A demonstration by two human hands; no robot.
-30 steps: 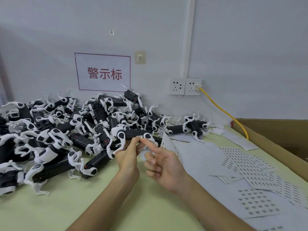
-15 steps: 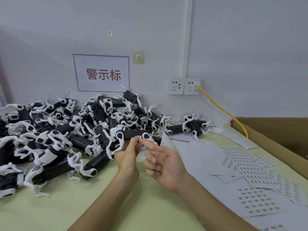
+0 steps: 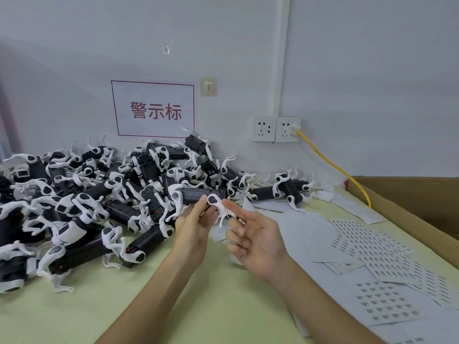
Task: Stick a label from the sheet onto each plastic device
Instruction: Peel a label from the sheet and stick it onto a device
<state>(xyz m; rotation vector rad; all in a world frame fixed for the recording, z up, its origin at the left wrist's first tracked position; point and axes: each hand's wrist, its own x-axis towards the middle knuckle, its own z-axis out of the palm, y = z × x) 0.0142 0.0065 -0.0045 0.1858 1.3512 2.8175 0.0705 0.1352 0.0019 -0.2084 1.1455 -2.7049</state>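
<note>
My left hand [image 3: 196, 225] holds a black plastic device [image 3: 196, 194] with white legs, lifted in front of the pile, fingers and thumb wrapped around its body. My right hand [image 3: 253, 235] hovers just right of it, palm toward me, index finger stretched toward the device's right end, other fingers loosely bent. I cannot tell whether a label sits on that fingertip. Label sheets [image 3: 372, 247] with rows of small printed labels lie on the table to the right.
A big pile of black-and-white devices [image 3: 82, 202] covers the table's left and back. Two more devices [image 3: 285, 188] lie by the wall. A cardboard box [image 3: 409, 207] borders the right edge. A yellow cable [image 3: 332, 165] runs from the wall socket.
My right index finger has drawn slightly back from the device's end and the hand has opened wider. My left hand keeps holding the device in about the same spot.
</note>
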